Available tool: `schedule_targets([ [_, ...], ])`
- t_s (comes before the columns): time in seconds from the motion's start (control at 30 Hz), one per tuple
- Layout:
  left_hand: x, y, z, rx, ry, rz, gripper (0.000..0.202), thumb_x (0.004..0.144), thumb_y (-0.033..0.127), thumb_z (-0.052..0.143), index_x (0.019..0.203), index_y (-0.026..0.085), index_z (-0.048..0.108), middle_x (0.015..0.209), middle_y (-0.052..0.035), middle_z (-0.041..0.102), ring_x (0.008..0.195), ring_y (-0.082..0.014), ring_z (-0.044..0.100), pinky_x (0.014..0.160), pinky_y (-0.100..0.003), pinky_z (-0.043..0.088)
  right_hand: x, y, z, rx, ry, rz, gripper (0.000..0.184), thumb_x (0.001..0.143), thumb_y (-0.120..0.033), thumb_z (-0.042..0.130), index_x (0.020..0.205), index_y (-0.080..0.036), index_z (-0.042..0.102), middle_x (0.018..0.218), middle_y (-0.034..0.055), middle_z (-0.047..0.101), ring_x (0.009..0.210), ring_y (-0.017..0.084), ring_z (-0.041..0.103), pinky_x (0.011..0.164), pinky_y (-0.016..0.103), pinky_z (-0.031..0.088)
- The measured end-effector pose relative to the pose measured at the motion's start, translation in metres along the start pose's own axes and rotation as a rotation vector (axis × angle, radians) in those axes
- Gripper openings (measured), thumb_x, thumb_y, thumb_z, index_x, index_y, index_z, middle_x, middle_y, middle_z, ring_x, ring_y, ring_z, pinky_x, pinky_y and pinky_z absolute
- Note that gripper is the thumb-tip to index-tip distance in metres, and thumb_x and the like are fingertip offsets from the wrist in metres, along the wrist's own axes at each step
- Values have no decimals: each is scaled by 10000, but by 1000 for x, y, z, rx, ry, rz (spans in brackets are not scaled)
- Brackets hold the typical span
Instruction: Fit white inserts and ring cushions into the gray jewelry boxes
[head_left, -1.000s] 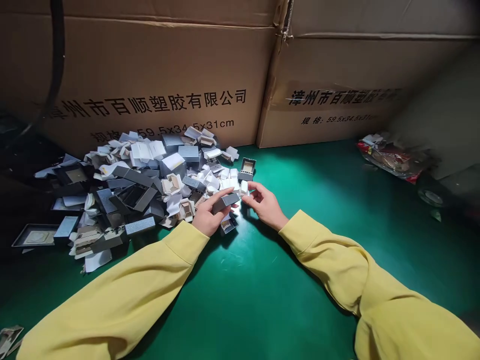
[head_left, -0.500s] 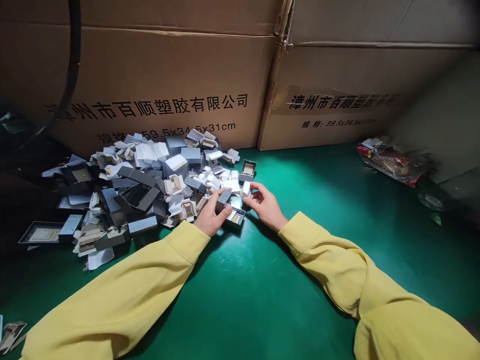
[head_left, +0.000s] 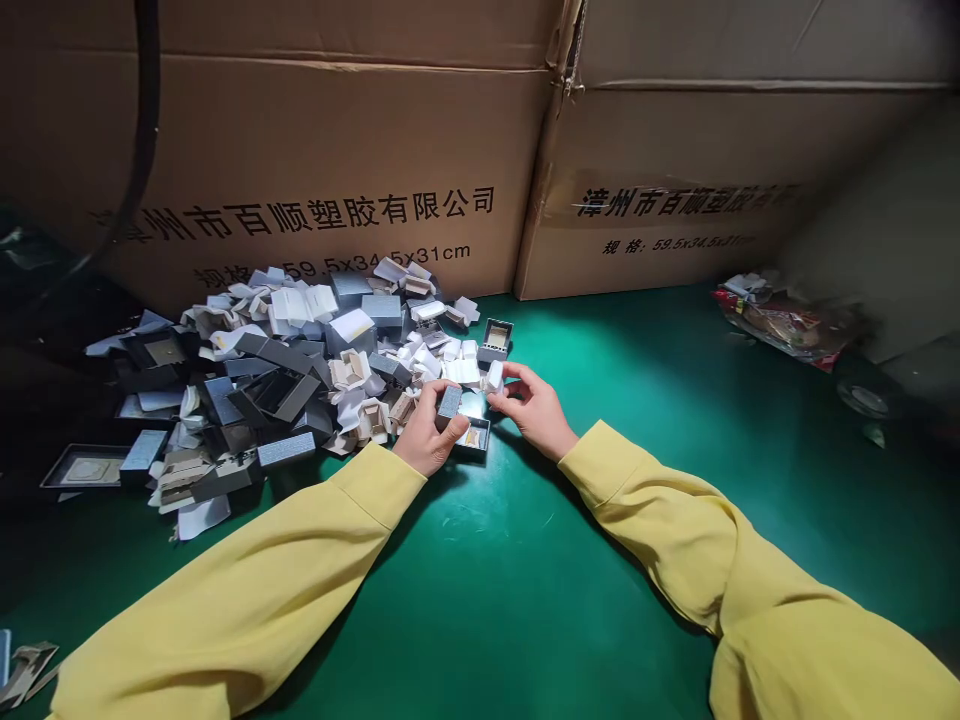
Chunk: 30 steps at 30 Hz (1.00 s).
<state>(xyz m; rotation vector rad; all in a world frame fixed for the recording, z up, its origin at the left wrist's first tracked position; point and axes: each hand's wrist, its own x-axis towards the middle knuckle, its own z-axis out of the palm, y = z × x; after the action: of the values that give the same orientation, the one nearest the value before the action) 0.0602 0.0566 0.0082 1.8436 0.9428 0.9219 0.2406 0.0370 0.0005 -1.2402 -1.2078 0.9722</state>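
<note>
My left hand (head_left: 424,436) is closed round a small grey box lid (head_left: 450,401), held on edge just above an open grey box base (head_left: 472,437) that lies on the green table (head_left: 525,570). My right hand (head_left: 531,405) pinches a small white insert (head_left: 493,376) between thumb and fingers, close to the lid. Both arms wear yellow sleeves. A heap of grey boxes, lids and white inserts (head_left: 285,370) spreads to the left of my hands. One open grey box (head_left: 496,340) stands at the heap's right edge, just beyond my right hand.
Two big printed cardboard cartons (head_left: 322,150) (head_left: 720,170) wall off the back of the table. A crumpled red and white wrapper (head_left: 780,320) lies at the far right. A flat dark tray (head_left: 82,467) sits at the left edge, scraps (head_left: 22,668) at bottom left.
My left hand has turned the grey lid from lying flat to standing on edge. The box base under it now shows more fully. My right hand has drawn slightly closer with the white insert.
</note>
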Motion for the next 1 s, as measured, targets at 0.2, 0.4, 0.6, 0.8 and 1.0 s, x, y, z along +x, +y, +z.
schedule_targets([
  [0.2,1,-3,3,-125,14,-50,535,685,481,633,1074,185,415,989,-58,525,837,-176,526,761,-294,418,3,2,-6,-44,-66,-29,483,643,-324,672,1092,-189,558,1044,62,583,703,97,536,602,235,499],
  [0.4,4,-11,6,-97,43,-52,514,654,386,696,1056,192,442,981,-49,555,879,-193,557,833,-348,436,8,3,-19,-197,-68,-198,449,713,-335,633,1130,-200,537,1031,54,602,800,134,563,737,294,496],
  [0.6,5,-14,8,-194,58,-45,536,613,352,735,1047,194,465,962,-43,568,904,-201,564,829,-351,446,-2,-1,-12,-355,-251,-281,437,720,-297,638,1140,-224,542,1090,49,605,993,177,564,906,355,439],
  [0.8,5,-15,8,-185,75,-48,540,605,345,743,1046,198,467,969,-40,558,911,-196,556,832,-347,450,-6,-5,-11,-542,-323,-362,423,728,-278,631,1142,-245,547,1092,48,614,994,197,553,876,365,446],
  [1.0,5,-11,8,-221,63,-54,530,612,322,740,1046,199,462,954,-33,556,866,-175,559,802,-323,458,-10,-6,-8,-651,-247,-388,339,727,-270,630,1051,-205,556,970,58,628,889,195,562,780,340,470],
])
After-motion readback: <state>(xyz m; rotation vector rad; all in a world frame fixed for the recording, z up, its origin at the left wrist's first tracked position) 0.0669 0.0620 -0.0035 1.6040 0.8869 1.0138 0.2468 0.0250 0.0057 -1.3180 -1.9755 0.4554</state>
